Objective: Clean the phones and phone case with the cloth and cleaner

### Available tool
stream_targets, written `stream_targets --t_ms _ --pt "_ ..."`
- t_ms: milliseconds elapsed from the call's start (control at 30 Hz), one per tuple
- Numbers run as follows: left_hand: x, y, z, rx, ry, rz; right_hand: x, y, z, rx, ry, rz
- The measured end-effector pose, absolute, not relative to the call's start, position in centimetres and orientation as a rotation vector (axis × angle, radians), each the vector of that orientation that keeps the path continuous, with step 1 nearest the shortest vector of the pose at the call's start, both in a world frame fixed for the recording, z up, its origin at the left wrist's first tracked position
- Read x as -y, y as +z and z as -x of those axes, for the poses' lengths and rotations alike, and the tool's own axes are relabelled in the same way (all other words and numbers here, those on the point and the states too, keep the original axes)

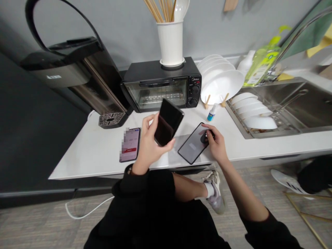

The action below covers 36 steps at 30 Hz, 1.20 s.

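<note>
Nearest, at 6 o'clock of the view, are the black clothes (160, 221). The white counter (83, 155) crosses behind them; at 12 o'clock stands the oven (162, 86). Near the middle, the left hand (150, 147) grasps the black phone (168, 121) above the counter. The right hand (218, 143), between 3 and 4, touches the grey phone (192, 148) at 4; I cannot tell if it grips. The lit phone (131, 143) lies at 8, the bottle (211, 114) stands towards 3.

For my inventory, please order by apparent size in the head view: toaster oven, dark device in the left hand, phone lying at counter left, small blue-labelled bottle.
1. Toaster oven
2. Dark device in the left hand, and phone: unranked; they look similar, and the device is raised off the counter
3. Small bottle
</note>
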<state>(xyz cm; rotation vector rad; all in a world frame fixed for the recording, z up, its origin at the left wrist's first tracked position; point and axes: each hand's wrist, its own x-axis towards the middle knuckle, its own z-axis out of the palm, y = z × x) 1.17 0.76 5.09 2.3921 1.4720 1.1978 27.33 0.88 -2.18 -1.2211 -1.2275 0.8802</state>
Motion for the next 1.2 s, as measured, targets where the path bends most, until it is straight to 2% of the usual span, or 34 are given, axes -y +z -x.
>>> stream_targets --t_ms 167,267,667,800,933,1067,1200 --pt "-10.4 3.9 -0.5 -1.17 0.691 -2.553 -2.1 -2.8 -28.5 1.199 0.931 1.23" --pt "-14.3 1.9 -1.1 -1.093 0.558 -2.57 -1.9 -3.0 -28.4 1.194 0.952 1.243" --pt "-17.9 -1.3 -2.3 -0.993 0.451 -2.499 -1.9 -3.0 -28.1 1.321 0.933 1.261" --pt "-14.6 0.6 -2.3 -1.085 0.49 -2.483 -2.0 -3.3 -28.2 1.328 0.881 1.25" --pt "-5.8 2.7 -3.8 -1.159 0.652 -2.344 -1.9 -3.2 -28.1 1.3 0.857 1.214" --pt "2.8 1.9 -5.1 -1.392 0.722 -2.313 -0.4 -2.2 -25.8 1.219 0.807 1.175" --pt "5.9 0.5 -3.8 -1.611 0.872 -2.368 1.7 -1.3 -22.7 1.257 0.885 1.117"
